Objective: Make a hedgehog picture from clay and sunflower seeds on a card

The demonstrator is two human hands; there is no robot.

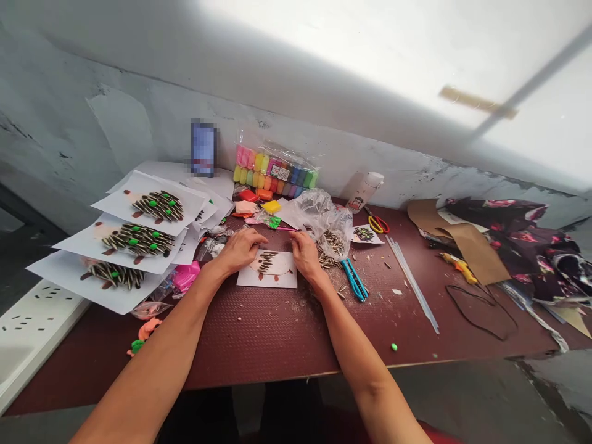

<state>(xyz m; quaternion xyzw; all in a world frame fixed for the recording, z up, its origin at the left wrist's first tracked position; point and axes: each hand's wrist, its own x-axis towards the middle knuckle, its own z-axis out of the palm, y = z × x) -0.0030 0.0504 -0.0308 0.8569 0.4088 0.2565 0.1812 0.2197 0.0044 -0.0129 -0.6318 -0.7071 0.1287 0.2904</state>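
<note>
On the table in front of me lies a white card (245,279) with a hedgehog outline, brown feet and several striped sunflower seeds (267,261) in slanted rows. My left hand (240,248) rests at the card's upper left corner, fingers stretched toward its top edge. At the upper right corner is my right hand (304,251), its fingers curled together; whatever they may pinch is hidden. Loose sunflower seeds (330,245) spill from a clear plastic bag (319,209) just right of that hand. A thin pink stick (283,229) lies beyond the card.
Finished-looking hedgehog cards (160,237) are stacked at left beside a power strip (37,327). Behind are coloured clay packs (277,172), a phone (203,148) and a white bottle (365,192). A blue cutter (354,280), scissors (378,223), glue sticks (414,287) and a glue gun (457,266) lie right.
</note>
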